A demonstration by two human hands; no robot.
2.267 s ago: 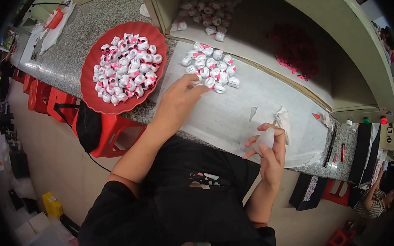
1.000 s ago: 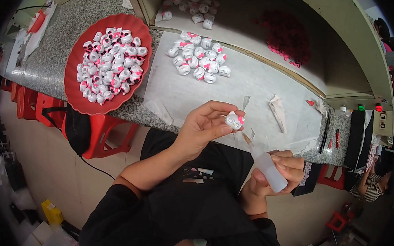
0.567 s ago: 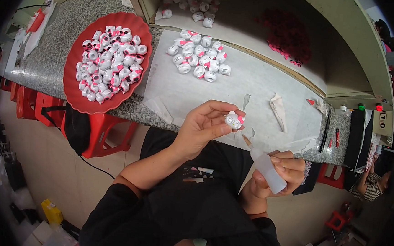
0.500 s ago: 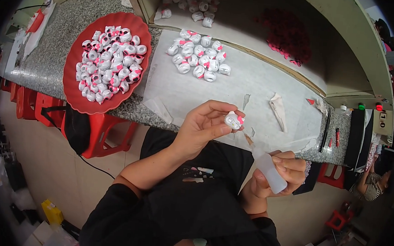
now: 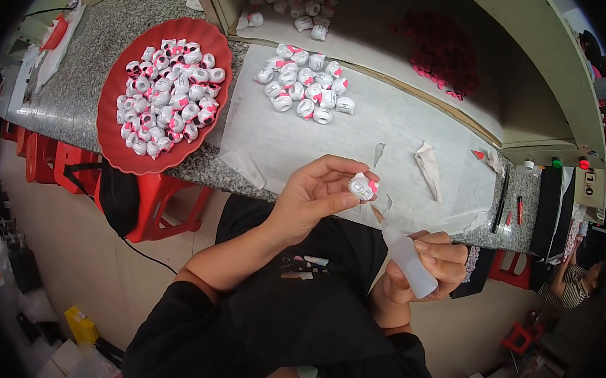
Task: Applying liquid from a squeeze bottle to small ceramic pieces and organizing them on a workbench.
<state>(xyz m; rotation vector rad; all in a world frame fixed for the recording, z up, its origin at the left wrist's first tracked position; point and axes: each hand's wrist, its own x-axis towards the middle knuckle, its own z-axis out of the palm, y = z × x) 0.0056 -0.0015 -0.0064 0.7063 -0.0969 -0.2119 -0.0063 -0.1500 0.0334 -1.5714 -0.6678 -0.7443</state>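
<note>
Between the thumb and fingers of my left hand (image 5: 311, 192) is a small white cat-head figure (image 5: 362, 187) with a pink bow, held above the near edge of the work surface. My right hand (image 5: 432, 265) grips a translucent white squeeze bottle (image 5: 410, 264), tilted so that its thin brownish nozzle (image 5: 378, 214) points up at the figure. The tip is very close to the figure's lower side; whether they touch I cannot tell. White paper (image 5: 362, 140) covers the table beyond my hands, with a group of similar figures (image 5: 307, 84) at its far left.
To the left, a red scalloped tray (image 5: 108, 105) holds many white and pink figures. A shelf behind holds more figures (image 5: 304, 24) and a pile of pink pieces (image 5: 445, 58). A crumpled tissue (image 5: 428, 171) lies on the paper. A red stool (image 5: 165, 207) stands below the table.
The squeeze bottle in my right hand has moved slightly up and left, bringing its nozzle nearer the figure. My left hand has shifted the figure a little to the right and turned it slightly.
</note>
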